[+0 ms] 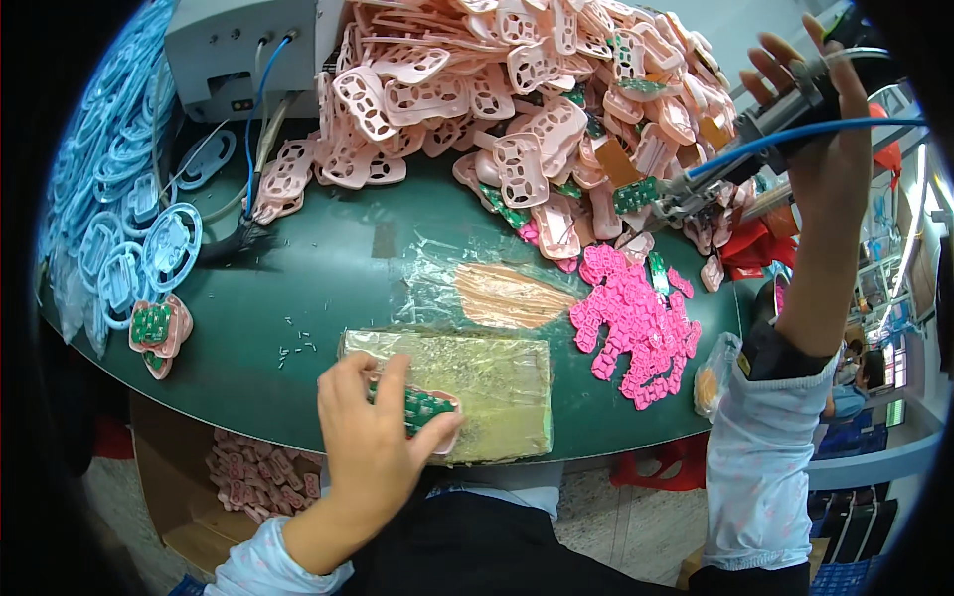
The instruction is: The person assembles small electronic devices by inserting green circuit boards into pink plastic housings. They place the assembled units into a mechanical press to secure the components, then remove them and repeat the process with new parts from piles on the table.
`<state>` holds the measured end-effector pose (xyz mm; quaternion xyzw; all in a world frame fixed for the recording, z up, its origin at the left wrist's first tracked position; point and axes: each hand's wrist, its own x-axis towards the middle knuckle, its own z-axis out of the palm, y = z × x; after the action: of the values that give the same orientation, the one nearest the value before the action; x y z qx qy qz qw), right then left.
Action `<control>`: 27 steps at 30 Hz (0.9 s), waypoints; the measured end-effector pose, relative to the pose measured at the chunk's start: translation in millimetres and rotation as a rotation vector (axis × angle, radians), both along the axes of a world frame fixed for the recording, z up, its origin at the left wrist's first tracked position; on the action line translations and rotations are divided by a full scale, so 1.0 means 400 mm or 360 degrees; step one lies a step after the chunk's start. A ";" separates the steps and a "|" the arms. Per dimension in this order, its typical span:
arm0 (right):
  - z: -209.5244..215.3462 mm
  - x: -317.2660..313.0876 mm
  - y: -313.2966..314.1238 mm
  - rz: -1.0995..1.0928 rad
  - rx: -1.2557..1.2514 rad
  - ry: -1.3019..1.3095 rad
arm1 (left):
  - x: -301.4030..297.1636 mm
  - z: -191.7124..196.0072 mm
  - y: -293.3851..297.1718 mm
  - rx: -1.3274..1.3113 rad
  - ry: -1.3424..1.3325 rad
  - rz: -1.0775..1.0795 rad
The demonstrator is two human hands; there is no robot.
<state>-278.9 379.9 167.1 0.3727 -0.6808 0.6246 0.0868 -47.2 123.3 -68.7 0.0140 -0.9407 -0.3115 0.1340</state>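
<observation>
On the dark green tabletop, a pink plastic shell with a green circuit board lies on a tape-wrapped yellowish block, pinched by the left hand. The right hand grips a grey pneumatic screwdriver above the heap of pale pink plastic shells.

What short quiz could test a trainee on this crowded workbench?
1. True or false: the left hand presses a pink shell with a green board onto the taped block.
2. What does the right hand hold? A) a blue ring B) a driver tool with a blue hose C) scissors
3. Fill in: the bright pink keypads lie to the block's ____.

Key: 1 true; 2 B; 3 right.
</observation>
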 end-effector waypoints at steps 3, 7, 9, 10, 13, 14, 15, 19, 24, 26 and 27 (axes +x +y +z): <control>-0.066 0.094 0.001 -0.0615 0.0010 0.0281 | -0.004 0.050 -0.004 -0.0181 0.0029 -0.0032; -0.280 0.234 0.083 -0.0932 0.0741 -0.0170 | -0.187 0.073 -0.035 -0.0125 0.0295 -0.0245; -0.416 0.280 0.037 -0.0917 0.1554 -0.0325 | -0.318 0.038 -0.043 -0.0240 0.0398 -0.0294; -0.478 0.298 0.026 -0.0956 0.1753 -0.0108 | -0.379 0.026 -0.053 -0.0369 0.0490 -0.0282; -0.570 0.315 -0.001 -0.1005 0.1869 0.0136 | -0.485 0.052 -0.096 -0.0846 0.0384 0.0021; -0.587 0.315 0.008 -0.1060 0.1874 0.0124 | -0.508 0.050 -0.086 -0.0892 0.0504 0.0094; -0.601 0.314 0.026 -0.1064 0.1836 0.0133 | -0.527 0.053 -0.081 -0.0937 0.0624 0.0167; -0.616 0.317 0.069 -0.1087 0.1613 0.0016 | -0.568 0.092 -0.162 -0.0685 0.0499 0.0680; -0.586 0.334 0.067 -0.1170 0.1483 -0.0050 | -0.602 0.081 -0.264 0.0327 0.0188 0.0796; -0.558 0.343 0.096 -0.1208 0.1468 0.0010 | -0.582 0.068 -0.279 0.0407 0.0263 0.0610; -0.541 0.351 0.109 -0.1221 0.1404 -0.0081 | -0.570 0.065 -0.271 0.0453 0.0293 0.0497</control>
<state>-138.3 423.6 -49.4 0.0852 -0.9646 0.2147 0.1268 -275.1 14.8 -42.6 0.1497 -0.8575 -0.4164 0.2626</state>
